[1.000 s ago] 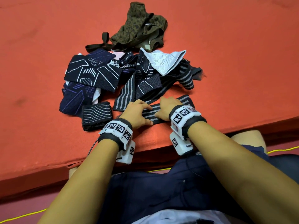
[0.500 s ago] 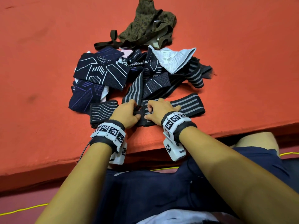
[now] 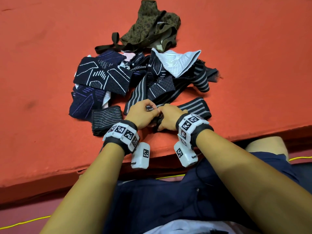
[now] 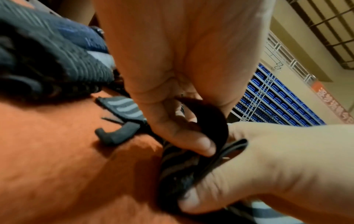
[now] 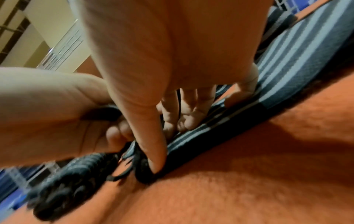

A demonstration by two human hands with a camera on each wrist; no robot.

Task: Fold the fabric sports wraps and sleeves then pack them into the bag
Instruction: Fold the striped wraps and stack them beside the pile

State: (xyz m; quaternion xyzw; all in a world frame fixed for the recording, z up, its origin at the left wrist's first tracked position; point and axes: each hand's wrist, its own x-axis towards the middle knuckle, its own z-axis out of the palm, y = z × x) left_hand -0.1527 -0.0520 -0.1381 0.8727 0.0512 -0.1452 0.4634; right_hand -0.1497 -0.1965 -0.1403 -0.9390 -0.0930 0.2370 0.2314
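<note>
A black wrap with grey stripes (image 3: pixel 197 108) lies near the front edge of the orange mat (image 3: pixel 50 48). Both hands work its near end. My left hand (image 3: pixel 143 114) pinches the rolled end of the striped wrap (image 4: pixel 184 163) between thumb and fingers. My right hand (image 3: pixel 167 118) grips the same end, its thumb pressing the roll (image 5: pixel 141 171) onto the mat while its fingers rest on the band (image 5: pixel 298 57). A folded striped wrap (image 3: pixel 106 119) sits just left of my left hand. Behind lies a pile of navy patterned sleeves (image 3: pixel 103 76). The camouflage bag (image 3: pixel 152 29) lies at the back.
A pale blue-white sleeve (image 3: pixel 177 64) tops the pile's right side, and another striped wrap (image 3: pixel 201 81) trails off beside it. The mat's front edge (image 3: pixel 219 141) runs just under my wrists. Bare orange mat extends left and right of the pile.
Both hands went from pressing flat on the striped wrap to coming together and pinching its near end, which is now bunched into a roll between them.
</note>
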